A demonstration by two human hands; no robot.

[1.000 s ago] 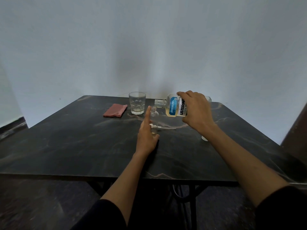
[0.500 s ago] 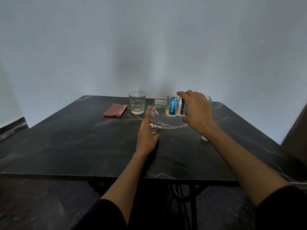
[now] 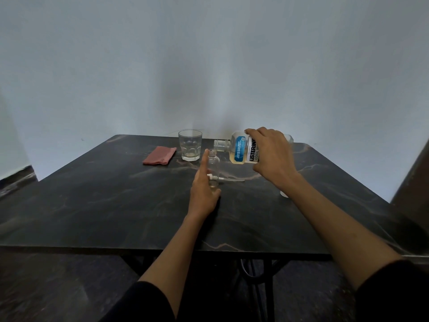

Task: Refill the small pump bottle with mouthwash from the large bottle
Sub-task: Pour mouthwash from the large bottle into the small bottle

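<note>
Dark table: glass, red cloth nr small bottle.

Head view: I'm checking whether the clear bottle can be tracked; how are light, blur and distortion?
Head view: dim, even light; sharp; wide-angle bending at the edges; the small bottle is faint against the dark table, partly behind the left hand.

Under both hands the table looks like dark polished stone with pale veins. In the right hand the large bottle is clear plastic with a glossy label. Left of it, the tumbler is clear glass; the cloth is matt.
</note>
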